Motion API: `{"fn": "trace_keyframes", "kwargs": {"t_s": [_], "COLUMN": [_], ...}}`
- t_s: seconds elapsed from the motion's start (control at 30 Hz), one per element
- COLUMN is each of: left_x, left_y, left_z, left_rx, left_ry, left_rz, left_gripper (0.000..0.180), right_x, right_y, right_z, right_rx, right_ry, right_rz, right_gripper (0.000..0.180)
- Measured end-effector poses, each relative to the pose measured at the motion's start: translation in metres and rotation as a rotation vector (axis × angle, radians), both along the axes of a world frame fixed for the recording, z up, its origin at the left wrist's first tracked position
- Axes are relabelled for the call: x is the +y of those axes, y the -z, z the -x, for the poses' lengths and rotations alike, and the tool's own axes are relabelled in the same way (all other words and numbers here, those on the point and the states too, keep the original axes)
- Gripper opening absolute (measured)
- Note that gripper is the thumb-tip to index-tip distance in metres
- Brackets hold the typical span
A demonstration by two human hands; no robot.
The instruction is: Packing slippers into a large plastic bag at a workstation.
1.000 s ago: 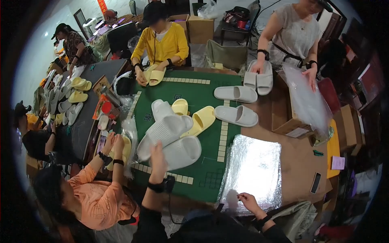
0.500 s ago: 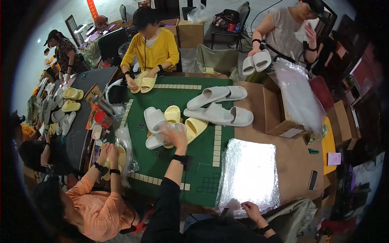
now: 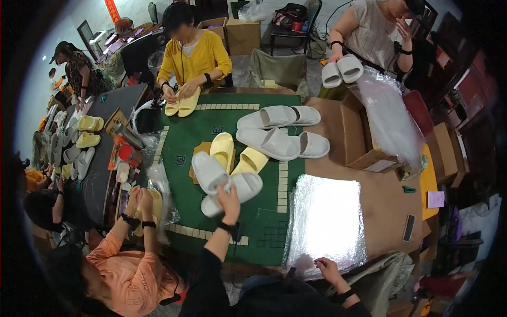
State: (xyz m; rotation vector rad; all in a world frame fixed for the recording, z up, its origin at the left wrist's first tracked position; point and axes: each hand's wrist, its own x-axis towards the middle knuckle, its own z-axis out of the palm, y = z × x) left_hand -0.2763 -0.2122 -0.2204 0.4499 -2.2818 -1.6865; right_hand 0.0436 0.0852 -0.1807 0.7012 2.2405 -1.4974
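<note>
A pair of light grey slippers [image 3: 208, 170] is in my left hand [image 3: 228, 203], whose fingers grip them at the inner edges over the green table mat. The two slippers lie at an angle to each other, partly covering a yellow pair [image 3: 251, 160] behind them. My right hand [image 3: 328, 270] is empty, its fingers loosely bent and a little apart, at the near edge of a stack of clear plastic bags [image 3: 326, 222]. Farther back on the mat, more grey slippers [image 3: 280, 142] lie side by side.
Across the table, a person in yellow [image 3: 195, 58] handles yellow slippers; another at the far right holds a grey pair [image 3: 342, 71]. A person in orange [image 3: 132, 274] works at my left. An open carton [image 3: 364, 142] with plastic bags and a phone [image 3: 409, 227] are on the right.
My left hand has drawn the grey slippers nearer and turned them, uncovering more of the yellow pair. My right hand has barely moved. The far-right person's grey slippers have shifted slightly.
</note>
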Motion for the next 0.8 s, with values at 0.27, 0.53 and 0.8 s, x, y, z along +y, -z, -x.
{"fn": "trace_keyframes", "kwargs": {"t_s": [0.27, 0.53, 0.8], "left_x": [-0.023, 0.015, 0.043], "left_y": [-0.026, -0.048, 0.013], "left_z": [-0.175, -0.044, 0.064], "left_rx": [-0.319, 0.046, -0.342], "left_ry": [0.789, 0.729, 0.588], "left_rz": [0.23, 0.401, 0.869], "left_gripper": [0.038, 0.054, 0.09], "right_x": [-0.009, -0.008, 0.002], "right_y": [-0.002, -0.001, -0.001], "right_z": [0.024, 0.013, -0.035], "right_rx": [-0.037, -0.095, -0.056], "right_ry": [-0.17, -0.206, -0.033], "right_rz": [-0.121, -0.128, -0.133], "right_gripper": [0.016, 0.018, 0.02]}}
